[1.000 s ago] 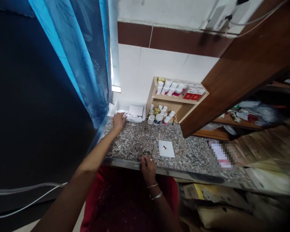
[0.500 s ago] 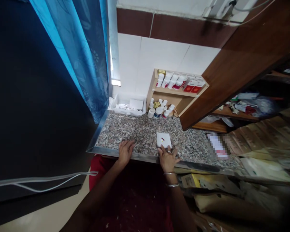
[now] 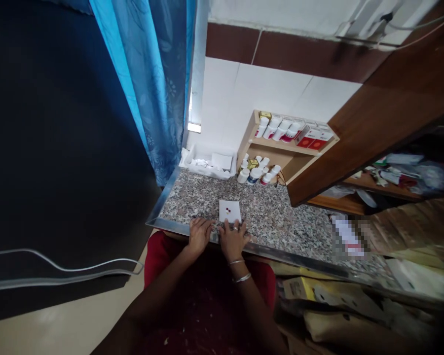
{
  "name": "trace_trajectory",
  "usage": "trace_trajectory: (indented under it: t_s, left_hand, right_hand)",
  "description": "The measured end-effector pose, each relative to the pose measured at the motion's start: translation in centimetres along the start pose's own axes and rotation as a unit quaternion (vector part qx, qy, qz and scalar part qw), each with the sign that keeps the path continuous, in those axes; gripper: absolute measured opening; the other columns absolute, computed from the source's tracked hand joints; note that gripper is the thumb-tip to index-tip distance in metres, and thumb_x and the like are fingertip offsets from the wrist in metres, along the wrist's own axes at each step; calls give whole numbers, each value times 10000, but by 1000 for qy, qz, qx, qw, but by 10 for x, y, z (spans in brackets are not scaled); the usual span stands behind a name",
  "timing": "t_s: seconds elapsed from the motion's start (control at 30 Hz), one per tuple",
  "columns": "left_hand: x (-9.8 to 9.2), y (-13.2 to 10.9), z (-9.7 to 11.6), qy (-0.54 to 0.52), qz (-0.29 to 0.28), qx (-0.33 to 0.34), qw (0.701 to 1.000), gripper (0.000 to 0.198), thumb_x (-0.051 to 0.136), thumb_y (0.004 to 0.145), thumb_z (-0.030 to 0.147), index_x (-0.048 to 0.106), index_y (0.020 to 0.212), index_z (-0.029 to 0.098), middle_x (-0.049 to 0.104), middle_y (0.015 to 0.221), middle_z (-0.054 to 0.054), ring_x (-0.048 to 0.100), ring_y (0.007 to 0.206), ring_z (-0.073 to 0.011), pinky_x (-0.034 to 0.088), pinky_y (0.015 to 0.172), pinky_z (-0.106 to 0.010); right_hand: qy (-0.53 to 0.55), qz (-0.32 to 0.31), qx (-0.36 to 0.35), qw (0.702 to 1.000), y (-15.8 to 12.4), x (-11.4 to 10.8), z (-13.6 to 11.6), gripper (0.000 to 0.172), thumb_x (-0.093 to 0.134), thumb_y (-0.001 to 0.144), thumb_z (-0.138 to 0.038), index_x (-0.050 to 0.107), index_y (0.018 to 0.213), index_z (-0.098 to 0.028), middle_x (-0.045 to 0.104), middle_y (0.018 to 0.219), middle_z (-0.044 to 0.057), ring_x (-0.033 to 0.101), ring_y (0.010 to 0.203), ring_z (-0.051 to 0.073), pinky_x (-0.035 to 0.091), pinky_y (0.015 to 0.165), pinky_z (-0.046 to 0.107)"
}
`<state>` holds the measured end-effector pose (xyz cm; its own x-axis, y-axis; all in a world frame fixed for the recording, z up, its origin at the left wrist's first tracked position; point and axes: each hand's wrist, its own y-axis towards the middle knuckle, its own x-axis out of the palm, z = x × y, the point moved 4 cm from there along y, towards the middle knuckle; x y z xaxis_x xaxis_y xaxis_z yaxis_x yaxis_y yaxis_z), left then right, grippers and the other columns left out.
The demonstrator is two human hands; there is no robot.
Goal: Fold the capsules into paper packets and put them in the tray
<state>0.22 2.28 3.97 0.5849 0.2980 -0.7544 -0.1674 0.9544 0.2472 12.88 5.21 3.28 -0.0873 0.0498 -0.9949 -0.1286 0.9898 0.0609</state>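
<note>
A small square of white paper (image 3: pixel 236 215) lies flat on the speckled stone counter. Several tiny pills (image 3: pixel 228 210), dark red and pale, rest on its middle. At the paper's near edge is my right hand (image 3: pixel 232 241), fingers spread and fingertips touching or almost touching the sheet. It wears a ring and two bangles. My left hand (image 3: pixel 200 235) rests on the counter's front edge, just left of the paper, its fingers loosely bent and holding nothing.
Behind the paper, a white plastic tray (image 3: pixel 192 167) holds paper pieces. Beside it stands a wooden shelf (image 3: pixel 268 144) with white bottles (image 3: pixel 254 176) and red-and-white boxes (image 3: pixel 313 137). A blue curtain (image 3: pixel 166 98) hangs left; brown packets (image 3: pixel 403 231) are at right.
The paper with the pills has slid left along the counter with my right hand, closer to my left hand. The whole view has shifted, so the shelf appears further right.
</note>
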Motion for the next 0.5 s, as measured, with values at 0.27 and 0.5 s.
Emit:
trace_trajectory:
  t_s: [0.27,0.5]
  left_hand:
    - [-2,29,-15,16,8,7,1000,215,494,805,187,634,966,217,637,928,-56,513,940,-195,335,876,-386]
    - [22,58,-20,7,-78,37,996,280,528,744,108,603,1002,186,611,1017,-69,518,969,-176,383,895,-343]
  right_hand:
    - [13,-37,-34,999,-8,-3,-30,461,340,855,-485,464,1243,-269,398,1307,176,251,1207,360,181,864,588]
    - [36,-15,-51,998,-11,-4,-32,423,354,859,-454,508,1197,-252,473,1255,137,379,1097,322,266,827,500]
